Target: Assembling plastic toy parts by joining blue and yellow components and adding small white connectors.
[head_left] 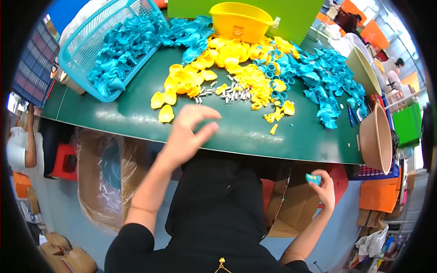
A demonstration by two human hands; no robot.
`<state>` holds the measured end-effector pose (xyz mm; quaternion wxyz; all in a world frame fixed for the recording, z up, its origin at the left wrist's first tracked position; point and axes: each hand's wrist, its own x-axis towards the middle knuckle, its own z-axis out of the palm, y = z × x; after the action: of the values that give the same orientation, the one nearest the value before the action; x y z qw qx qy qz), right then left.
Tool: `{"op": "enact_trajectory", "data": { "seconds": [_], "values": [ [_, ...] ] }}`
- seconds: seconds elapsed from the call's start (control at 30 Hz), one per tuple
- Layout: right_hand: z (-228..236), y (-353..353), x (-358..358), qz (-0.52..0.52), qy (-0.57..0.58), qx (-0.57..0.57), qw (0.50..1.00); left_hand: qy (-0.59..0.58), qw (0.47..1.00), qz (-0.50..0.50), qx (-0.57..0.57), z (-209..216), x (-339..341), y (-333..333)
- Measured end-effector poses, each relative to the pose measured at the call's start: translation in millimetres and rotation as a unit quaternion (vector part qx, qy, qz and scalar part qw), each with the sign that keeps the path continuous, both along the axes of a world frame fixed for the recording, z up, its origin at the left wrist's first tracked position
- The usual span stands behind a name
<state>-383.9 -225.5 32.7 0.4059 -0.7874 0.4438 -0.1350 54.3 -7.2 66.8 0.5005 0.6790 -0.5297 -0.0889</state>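
My left hand [185,135] is over the table's near edge, thumb and fingers apart with nothing between them. Beyond its fingertips lie small silver cylinders [236,94] and a pile of yellow curved shells [183,81]. Off to the right, below table height, my right hand [325,190] pinches a small blue plastic piece with yellow marks [313,179]. That hand is above an open cardboard box [293,200]. Small yellow pieces [256,84] and blue rings [275,85] lie mid-table.
A blue basket [75,82] of blue parts stands on the green table [136,107] at left. A yellow tub [241,20] is at the back, loose blue parts [330,77] at right. Beside the right edge is a tan basin [377,139]. A plastic-lined carton [98,182] sits lower left.
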Motion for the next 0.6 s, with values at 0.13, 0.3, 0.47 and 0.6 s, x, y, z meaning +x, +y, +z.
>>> {"op": "enact_trajectory", "data": {
  "seconds": [0.13,0.3,0.47,0.6],
  "values": [
    [-55.8,-14.6,-46.5,-0.058,0.209,-0.052,0.975,-0.135,0.982,0.117,0.058,16.1,54.7,2.0],
    [52.0,40.1,107.6,0.072,0.035,-0.048,0.996,-0.208,0.958,0.173,0.095,15.3,88.7,2.6],
    [65.9,29.4,260.2,0.234,-0.057,-0.183,0.953,-0.183,0.971,0.131,0.083,11.6,159.9,-46.3],
    [34.3,11.7,403.5,0.155,-0.077,-0.263,0.949,-0.244,0.936,0.156,0.203,-9.4,184.8,-111.0]
  ]
}}
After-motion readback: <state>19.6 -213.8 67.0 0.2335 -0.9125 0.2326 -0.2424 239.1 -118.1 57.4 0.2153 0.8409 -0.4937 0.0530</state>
